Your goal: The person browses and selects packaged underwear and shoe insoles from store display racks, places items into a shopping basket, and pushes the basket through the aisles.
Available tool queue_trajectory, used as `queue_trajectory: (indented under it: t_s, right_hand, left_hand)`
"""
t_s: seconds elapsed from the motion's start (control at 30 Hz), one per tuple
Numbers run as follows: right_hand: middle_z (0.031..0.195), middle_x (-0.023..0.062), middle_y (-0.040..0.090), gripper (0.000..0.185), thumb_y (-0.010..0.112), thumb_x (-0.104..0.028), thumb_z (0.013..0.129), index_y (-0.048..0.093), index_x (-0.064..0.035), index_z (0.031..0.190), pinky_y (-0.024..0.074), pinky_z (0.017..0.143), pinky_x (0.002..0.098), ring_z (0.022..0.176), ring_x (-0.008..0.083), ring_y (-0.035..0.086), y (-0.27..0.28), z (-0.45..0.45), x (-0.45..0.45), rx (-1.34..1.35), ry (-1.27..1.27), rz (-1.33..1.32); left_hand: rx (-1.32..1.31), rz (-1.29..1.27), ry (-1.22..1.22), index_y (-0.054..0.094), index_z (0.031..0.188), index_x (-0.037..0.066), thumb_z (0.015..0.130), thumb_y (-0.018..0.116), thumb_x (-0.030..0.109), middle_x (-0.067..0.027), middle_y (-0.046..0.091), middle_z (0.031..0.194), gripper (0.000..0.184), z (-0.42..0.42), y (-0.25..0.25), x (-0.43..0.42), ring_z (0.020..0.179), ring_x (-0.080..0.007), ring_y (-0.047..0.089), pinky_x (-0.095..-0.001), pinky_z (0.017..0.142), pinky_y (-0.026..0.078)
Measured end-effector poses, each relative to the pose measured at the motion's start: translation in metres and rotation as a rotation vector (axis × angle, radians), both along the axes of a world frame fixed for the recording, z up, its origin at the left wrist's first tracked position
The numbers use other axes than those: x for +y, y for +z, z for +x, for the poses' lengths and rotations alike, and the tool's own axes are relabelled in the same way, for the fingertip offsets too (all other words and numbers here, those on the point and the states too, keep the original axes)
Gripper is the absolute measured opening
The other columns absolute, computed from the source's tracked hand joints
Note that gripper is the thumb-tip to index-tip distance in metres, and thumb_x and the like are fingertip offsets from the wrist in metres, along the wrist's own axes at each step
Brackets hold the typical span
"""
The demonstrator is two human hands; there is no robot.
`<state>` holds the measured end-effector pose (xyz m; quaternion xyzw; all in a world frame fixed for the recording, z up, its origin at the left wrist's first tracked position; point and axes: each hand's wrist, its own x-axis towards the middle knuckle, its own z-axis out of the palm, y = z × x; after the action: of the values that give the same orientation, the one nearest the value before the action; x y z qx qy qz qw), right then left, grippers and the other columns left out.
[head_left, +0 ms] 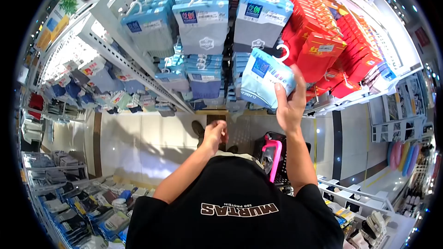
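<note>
"What's the right hand (290, 106) up to?"
"Grasping, folks! Thumb in front, fingers round the side of a pale blue pack (264, 79) with a white hook (283, 53), held tilted by the hanging red packs (318, 50)!"
"And the left hand (215, 134)?"
"Low over the floor (152, 133), fingers curled; I can't tell if they're fully clenched."
"Anything below?"
"A black basket (290, 161) with a pink handle (276, 159), beside the right forearm!"
</note>
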<state>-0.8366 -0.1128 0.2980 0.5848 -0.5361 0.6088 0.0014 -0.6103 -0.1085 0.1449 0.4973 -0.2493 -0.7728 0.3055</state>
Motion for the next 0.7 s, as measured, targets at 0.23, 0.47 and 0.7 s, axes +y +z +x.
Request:
queue_trajectory:
  t_s: [0.23,0.47,0.7]
  right_hand:
    - [0.115,0.0193,0.06,0.071,0.06,0.004,0.09,0.02,-0.0015,0.148,0.0498,0.089,0.0304,0.103,0.0187,0.061,0.071,-0.013,-0.059,-0.41,0.229,-0.067]
    - [0.115,0.0147,0.063,0.047,0.064,-0.002,0.091,0.041,0.0047,0.131,0.0467,0.093,0.0291,0.105,0.0166,0.06,0.066,-0.015,-0.118,-0.569,0.424,0.001]
    - [0.108,0.0131,0.066,0.037,0.069,-0.004,0.087,0.052,0.006,0.118,0.0475,0.089,0.0284,0.099,0.0152,0.062,0.023,-0.012,-0.107,-0.722,0.395,0.165]
  left_hand:
    - [0.033,0.077,-0.177,0.061,0.093,0.009,0.092,0.062,0.018,-0.002,0.059,0.074,0.009,0.0,-0.006,0.028,0.059,-0.0145,0.059,-0.0287,0.052,0.048]
    - [0.033,0.013,-0.122,0.061,0.091,0.009,0.094,0.062,0.018,-0.0013,0.06,0.076,0.009,0.004,-0.001,0.02,0.06,-0.0124,0.059,-0.0265,0.052,0.048]
    - [0.024,-0.047,-0.152,0.059,0.091,0.009,0.094,0.063,0.02,-0.0025,0.06,0.076,0.012,0.004,-0.003,0.022,0.063,-0.0137,0.06,-0.0285,0.055,0.05]
